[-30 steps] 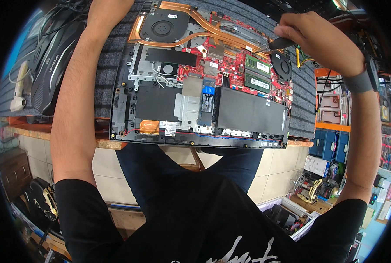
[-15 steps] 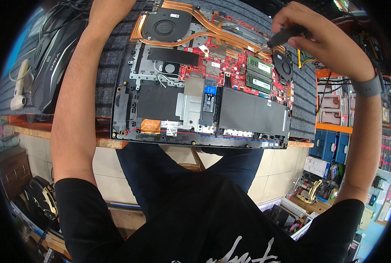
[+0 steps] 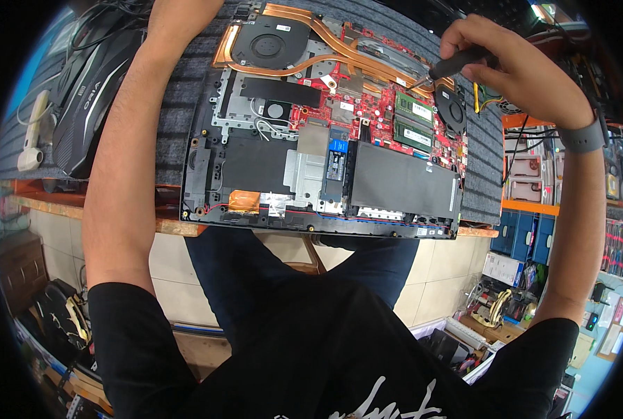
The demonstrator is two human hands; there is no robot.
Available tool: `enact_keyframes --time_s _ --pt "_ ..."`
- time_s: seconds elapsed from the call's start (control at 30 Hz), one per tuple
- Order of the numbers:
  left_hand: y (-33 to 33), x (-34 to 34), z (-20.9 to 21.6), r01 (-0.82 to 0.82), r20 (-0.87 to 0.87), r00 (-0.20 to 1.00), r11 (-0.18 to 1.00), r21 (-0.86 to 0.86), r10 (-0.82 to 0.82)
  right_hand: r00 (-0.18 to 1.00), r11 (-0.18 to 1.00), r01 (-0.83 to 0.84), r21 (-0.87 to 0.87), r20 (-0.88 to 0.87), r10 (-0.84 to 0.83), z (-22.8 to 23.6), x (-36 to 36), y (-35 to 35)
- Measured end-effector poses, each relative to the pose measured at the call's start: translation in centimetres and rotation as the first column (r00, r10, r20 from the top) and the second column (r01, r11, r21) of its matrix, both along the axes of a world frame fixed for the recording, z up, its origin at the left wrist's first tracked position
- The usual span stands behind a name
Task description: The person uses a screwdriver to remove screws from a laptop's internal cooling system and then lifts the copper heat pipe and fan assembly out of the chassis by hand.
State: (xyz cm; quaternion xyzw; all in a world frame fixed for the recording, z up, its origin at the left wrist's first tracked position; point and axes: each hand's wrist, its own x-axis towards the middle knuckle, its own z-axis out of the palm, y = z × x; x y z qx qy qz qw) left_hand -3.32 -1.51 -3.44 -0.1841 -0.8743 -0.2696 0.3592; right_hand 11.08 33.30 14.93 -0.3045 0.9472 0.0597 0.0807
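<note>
An opened laptop point(image 3: 259, 164) lies before me with its red circuit board point(image 3: 377, 105) exposed. My right hand point(image 3: 517, 73) is closed around a black screwdriver point(image 3: 458, 63). Its thin shaft slants down left, and the tip is at the board just above two green memory modules point(image 3: 414, 107), by the copper heat pipes point(image 3: 339, 47). Whether the tip sits in a screw is too small to tell. My left hand point(image 3: 183, 17) is at the top edge, beyond the laptop's left fan point(image 3: 273, 46); its fingers are cut off from view. A flat black battery point(image 3: 402, 178) fills the laptop's near right.
A ribbed grey mat point(image 3: 482, 167) covers the bench under the laptop. To the left stand a black case-like object point(image 3: 91, 112) and a white handset-like item point(image 3: 32, 140) with cables. Orange-edged shelving with boxes point(image 3: 528, 167) is at the right.
The laptop appears slightly further right and lower in the picture. My right hand and the screwdriver have shifted a little the same way, the tip still near the memory modules.
</note>
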Motion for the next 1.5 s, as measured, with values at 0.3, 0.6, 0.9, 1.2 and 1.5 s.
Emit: enact_keyframes --time_s 0.3,0.6,0.9,1.2,1.5 --pt "0.6 0.7 0.7 0.027 -0.082 0.996 1.000 -0.005 -0.027 0.997 0.996 0.063 -0.060 0.037 -0.061 -0.6 -0.1 0.0" --pt "2.2 2.7 2.3 0.212 -0.108 0.970 0.975 -0.069 -0.219 0.959 0.967 0.255 0.008 0.128 -0.254 -0.4 -0.1 0.6" --pt "3.1 3.5 2.1 0.330 0.011 0.944 0.943 -0.049 -0.330 0.995 0.985 -0.038 -0.170 0.085 0.053 0.2 0.4 1.6" --pt "6.4 8.1 3.2 0.710 0.204 0.684 0.704 0.033 -0.700 0.992 0.842 0.016 -0.539 0.113 0.054 1.5 0.0 1.2" --pt "5.6 7.0 3.2 0.658 0.208 0.737 0.753 0.000 -0.644 0.994 0.545 0.106 -0.832 0.076 -0.078 -3.1 -0.5 1.5"
